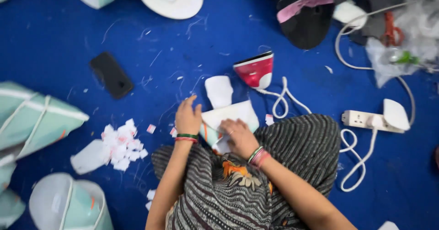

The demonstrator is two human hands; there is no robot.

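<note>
striped fabric (292,166) drapes over the lap, closest in. left hand (188,116) lies flat with fingers spread beside a white and pale green hat piece (231,116) on the blue floor (183,52); right hand (238,136) presses down on its lower edge, covering it. red iron (256,70) stands just beyond, half tilted.

The scene is brightly and evenly lit from above, with only faint, soft shadows beside the hands and under the hat brims. The whole picture is slightly soft, and the left hand (188,116) shows motion blur at the fingers. White pieces look near washed out against the saturated blue floor (55,42), and the corners curve slightly.
</note>
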